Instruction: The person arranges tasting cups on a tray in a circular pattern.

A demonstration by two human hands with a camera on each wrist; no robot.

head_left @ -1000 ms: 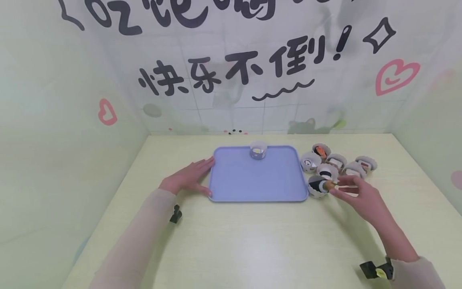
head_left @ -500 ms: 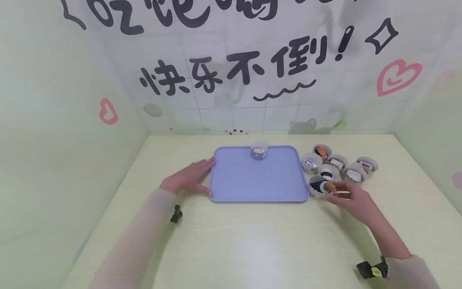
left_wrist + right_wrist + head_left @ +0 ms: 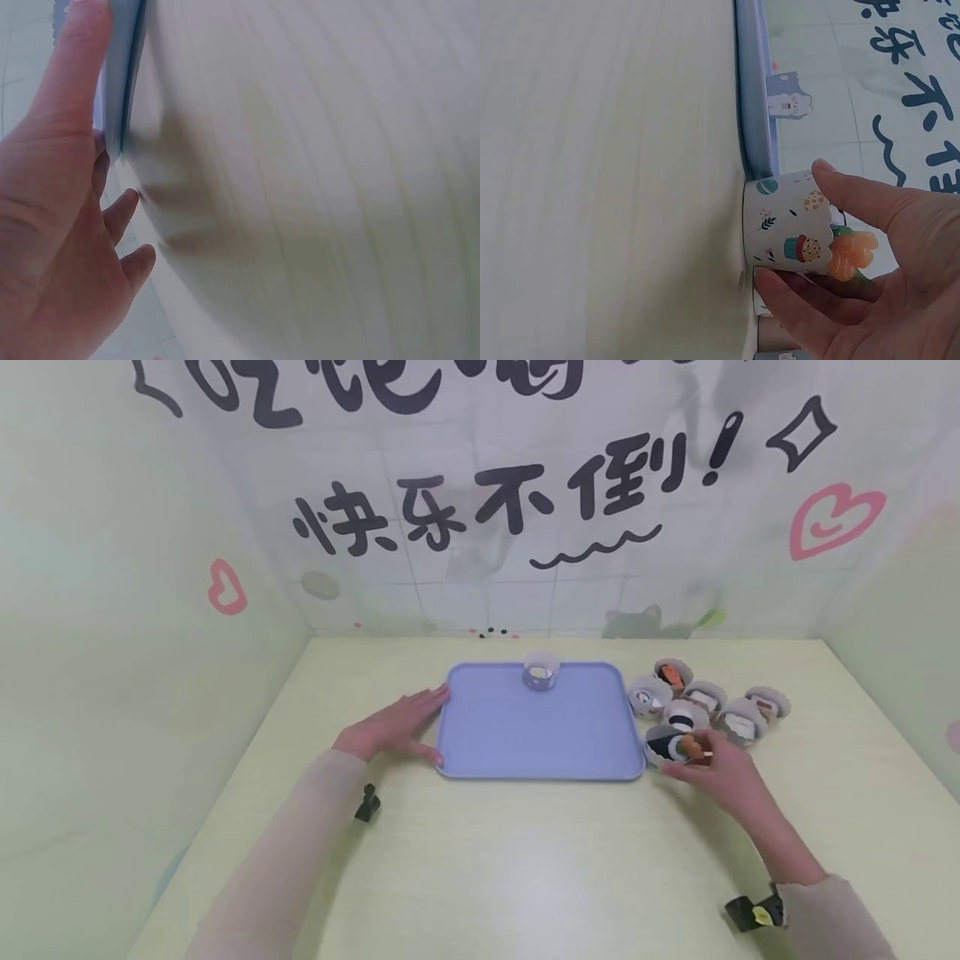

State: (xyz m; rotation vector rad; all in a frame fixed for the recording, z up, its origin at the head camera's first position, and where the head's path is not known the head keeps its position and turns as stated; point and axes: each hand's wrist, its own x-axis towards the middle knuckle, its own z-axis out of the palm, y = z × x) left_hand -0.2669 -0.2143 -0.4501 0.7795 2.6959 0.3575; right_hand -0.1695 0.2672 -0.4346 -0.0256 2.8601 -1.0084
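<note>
A blue tray (image 3: 540,727) lies on the table. At its left edge rests my left hand (image 3: 396,727), thumb and fingers spread along the rim. Beside the tray's right front corner, my right hand (image 3: 720,770) holds a paper baking cup (image 3: 784,225) printed with small cupcakes and leaves. In the right wrist view, the thumb is on one side of the cup and fingers are on the other. A sushi-like piece (image 3: 667,746) with a dark wrap and an orange end sticks out of the cup. The cup's far side is partly hidden by the hand.
Behind the right hand stand several more paper cups (image 3: 651,697), close together, with sushi-like pieces in them. A single cup (image 3: 541,671) stands at the tray's back edge. A lettered wall (image 3: 495,602) rises behind the table.
My right hand has moved left and slightly lower, from the orange end of the sushi-like piece to around the cup's sides. My left hand stays at the tray's edge.
</note>
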